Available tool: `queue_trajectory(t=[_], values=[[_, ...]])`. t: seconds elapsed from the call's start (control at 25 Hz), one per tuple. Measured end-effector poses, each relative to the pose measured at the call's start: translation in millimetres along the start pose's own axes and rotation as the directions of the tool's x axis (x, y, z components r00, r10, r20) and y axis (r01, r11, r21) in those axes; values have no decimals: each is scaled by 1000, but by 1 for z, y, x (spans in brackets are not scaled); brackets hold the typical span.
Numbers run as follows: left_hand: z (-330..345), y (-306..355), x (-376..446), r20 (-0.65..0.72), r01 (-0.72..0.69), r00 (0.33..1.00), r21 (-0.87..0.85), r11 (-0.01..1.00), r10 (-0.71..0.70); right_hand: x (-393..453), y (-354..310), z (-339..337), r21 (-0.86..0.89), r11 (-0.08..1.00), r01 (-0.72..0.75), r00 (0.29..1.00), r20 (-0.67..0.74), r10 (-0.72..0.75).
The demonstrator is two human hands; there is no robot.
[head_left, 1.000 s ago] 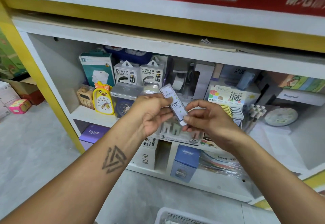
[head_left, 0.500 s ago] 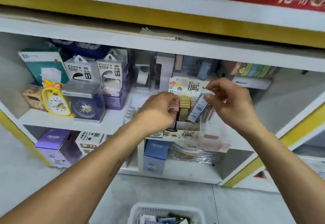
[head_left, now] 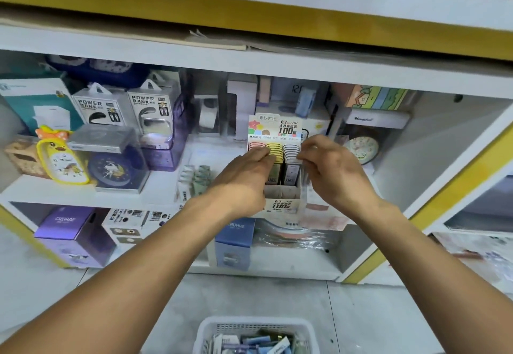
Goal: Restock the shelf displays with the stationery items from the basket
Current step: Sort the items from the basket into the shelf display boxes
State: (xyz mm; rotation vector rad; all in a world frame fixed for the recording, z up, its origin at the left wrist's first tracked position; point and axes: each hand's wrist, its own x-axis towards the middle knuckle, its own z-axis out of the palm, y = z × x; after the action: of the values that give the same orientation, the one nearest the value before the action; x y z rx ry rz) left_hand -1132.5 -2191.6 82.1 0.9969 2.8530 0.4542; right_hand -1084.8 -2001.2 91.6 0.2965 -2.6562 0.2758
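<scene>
A white display box [head_left: 281, 205] of slim lead cases stands at the front of the middle shelf, with pink, yellow and grey rows under its "100" header card [head_left: 274, 128]. My right hand [head_left: 336, 170] pinches the top of a grey lead case [head_left: 291, 171] that stands in the right-hand row of the box. The fingertips of my left hand [head_left: 244, 180] press against the pink and yellow rows. On the floor below me sits the white basket [head_left: 211, 328], holding several more stationery packs.
Power bank boxes [head_left: 125, 106], a yellow duck clock [head_left: 59, 156] and a blue clock box [head_left: 116, 170] fill the shelf's left side. A round clock [head_left: 363, 149] stands to the right of the box. Purple and blue boxes [head_left: 75, 231] occupy the lower shelf. Grey floor lies around the basket.
My right hand carried the lead case from in front of me to the display box and lowered it into the right-hand row. My left hand let go of the case and went to the other rows.
</scene>
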Motion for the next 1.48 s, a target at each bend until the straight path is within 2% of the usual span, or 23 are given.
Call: queue_trajectory(t=[0.12, 0.2, 0.28, 0.36, 0.4, 0.44, 0.52, 0.56, 0.6, 0.64, 0.72, 0.88, 0.92, 1.0, 1.08, 1.16, 1.24, 1.32, 1.48], values=[[-3, 6, -8, -172, -67, 983, -31, 997, 61, -5, -11, -11, 54, 998, 18, 998, -57, -15], [-2, 13, -24, -196, -93, 977, -5, 996, 90, -15, -25, -21, 63, 997, 34, 999, -39, -32], [7, 20, -40, -107, -80, 991, 5, 997, 81, -30, -32, -25, 22, 999, 29, 998, 48, -30], [27, 24, -59, 94, -94, 992, 42, 995, 89, -54, -39, -20, 20, 999, -35, 961, 276, 29], [41, 26, -68, 243, -117, 965, 69, 991, 97, -69, -44, -12, 29, 997, -74, 895, 443, 54], [57, 27, -76, 414, -149, 905, 101, 984, 95, -86, -49, -1, 34, 994, -104, 788, 613, 61], [96, 28, -93, 687, -193, 726, 140, 971, 45, -127, -61, 31, 38, 990, -138, 528, 848, 41], [116, 28, -99, 749, -202, 662, 147, 968, 24, -148, -66, 50, 32, 989, -145, 420, 907, 32], [136, 28, -105, 780, -217, 626, 148, 965, 21, -168, -69, 70, 20, 988, -152, 340, 940, 33], [155, 27, -111, 793, -242, 608, 143, 960, 36, -187, -71, 91, -2, 987, -161, 285, 957, 49], [192, 23, -121, 790, -277, 612, 165, 947, 41, -223, -69, 130, -53, 980, -191, 234, 967, 98], [265, 5, -145, 806, -252, 592, 183, 950, 2, -289, -58, 188, -114, 942, -317, 245, 949, 197], [281, -1, -152, 796, -230, 605, 171, 958, 3, -306, -58, 199, -132, 926, -355, 252, 940, 231], [309, -12, -166, 741, -188, 672, 163, 969, 6, -334, -57, 219, -189, 873, -450, 296, 890, 345], [326, -22, -178, 635, -139, 773, 195, 971, -17, -351, -58, 231, -221, 844, -488, 390, 810, 438], [339, -31, -186, 554, -58, 827, 251, 966, -94, -359, -60, 246, -176, 863, -474, 463, 784, 414], [347, -37, -194, 519, 63, 829, 284, 957, -208, -362, -66, 258, -146, 863, -483, 476, 784, 399], [353, -39, -202, 520, 151, 796, 324, 934, -309, -361, -70, 266, -151, 822, -549, 461, 766, 449], [377, -34, -212, 524, 165, 794, 303, 939, -309, -362, -78, 273, -166, 763, -625, 433, 739, 516]])
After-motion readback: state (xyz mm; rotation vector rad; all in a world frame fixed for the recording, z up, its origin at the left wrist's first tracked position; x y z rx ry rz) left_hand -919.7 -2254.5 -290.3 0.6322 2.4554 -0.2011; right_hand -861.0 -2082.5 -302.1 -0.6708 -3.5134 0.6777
